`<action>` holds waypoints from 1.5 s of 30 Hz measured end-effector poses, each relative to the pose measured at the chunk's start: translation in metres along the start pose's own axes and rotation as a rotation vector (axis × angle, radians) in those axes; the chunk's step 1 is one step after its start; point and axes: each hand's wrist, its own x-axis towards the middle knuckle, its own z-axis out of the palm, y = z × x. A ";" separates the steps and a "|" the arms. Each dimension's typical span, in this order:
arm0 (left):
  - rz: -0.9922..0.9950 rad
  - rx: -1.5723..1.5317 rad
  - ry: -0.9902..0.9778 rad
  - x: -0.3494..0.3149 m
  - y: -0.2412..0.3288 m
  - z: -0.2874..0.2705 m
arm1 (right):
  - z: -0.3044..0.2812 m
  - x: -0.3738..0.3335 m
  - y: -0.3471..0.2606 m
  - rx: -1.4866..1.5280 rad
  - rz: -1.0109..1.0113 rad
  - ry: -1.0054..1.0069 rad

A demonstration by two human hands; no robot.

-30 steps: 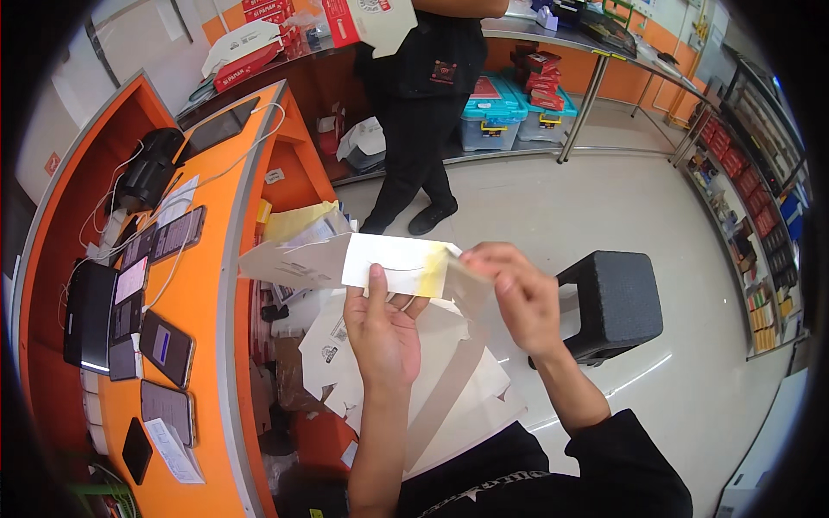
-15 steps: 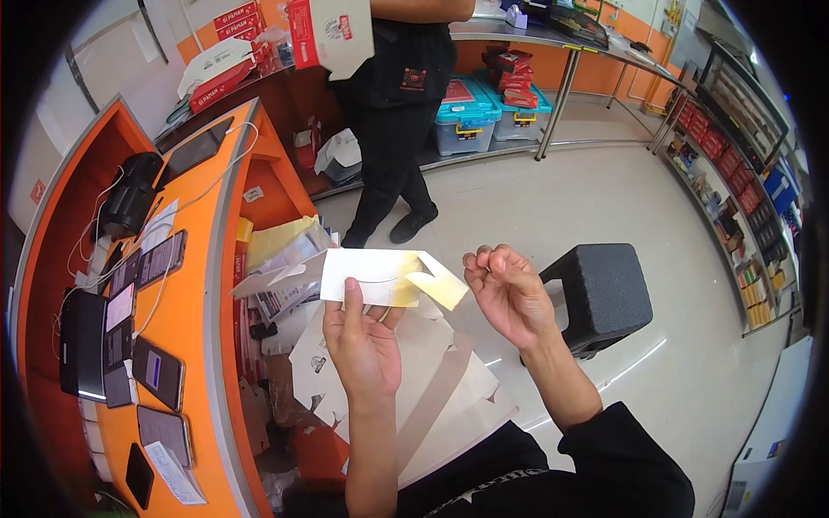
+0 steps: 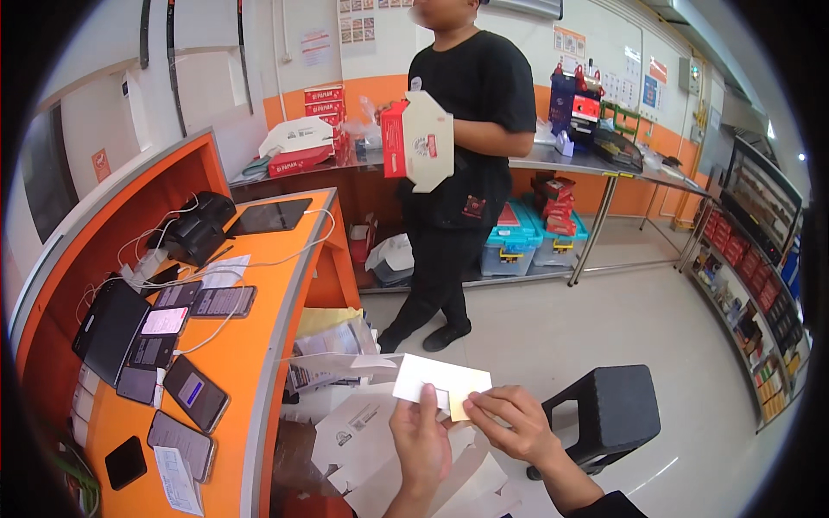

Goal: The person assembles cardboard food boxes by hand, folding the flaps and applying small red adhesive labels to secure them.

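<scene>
White card piece [image 3: 423,369] is up in the air, L of the black stool [image 3: 617,410], a bit higher than its seat in view. L hand [image 3: 420,445] grips it from below: thumb flat on the face, other fingers tucked behind. R hand [image 3: 518,423], btwn the card & the stool, has its fingers closed in a narrow pinch on the yellowish end flap [image 3: 458,407], i.e. the card's stool-side end. Flap is folded over & slants down. A greyish panel [image 3: 341,366] sticks out from the card's other end, away from the stool.

Lower L of the stool, flat card sheets [image 3: 363,427] lie below the hands, w/ slots & notches cut in; partly hidden by the forearms.

Far L of the stool: orange worktop [image 3: 250,356] w/ several phones [image 3: 197,393], a dark laptop [image 3: 108,332], white cables & a paper slip [image 3: 177,483] partly over one phone.

Behind the stool, to its L, a co-worker [image 3: 471,86] in black stands holding a red & white carton [image 3: 432,147] at torso height. Lidded tubs [image 3: 509,257] sit behind the stool too, under a steel worktop [image 3: 553,162]. R of the stool, a stocked shelf rack [image 3: 734,302] lines the wall.
</scene>
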 end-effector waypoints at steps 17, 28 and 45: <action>-0.045 -0.126 -0.016 0.002 0.008 -0.001 | -0.013 0.004 -0.008 0.075 -0.050 -0.027; -0.009 -0.066 -0.068 -0.017 0.010 0.009 | -0.017 0.008 -0.019 -0.045 0.043 0.029; 0.071 -0.132 -0.004 -0.009 -0.006 -0.011 | -0.014 -0.004 -0.011 0.144 0.016 0.089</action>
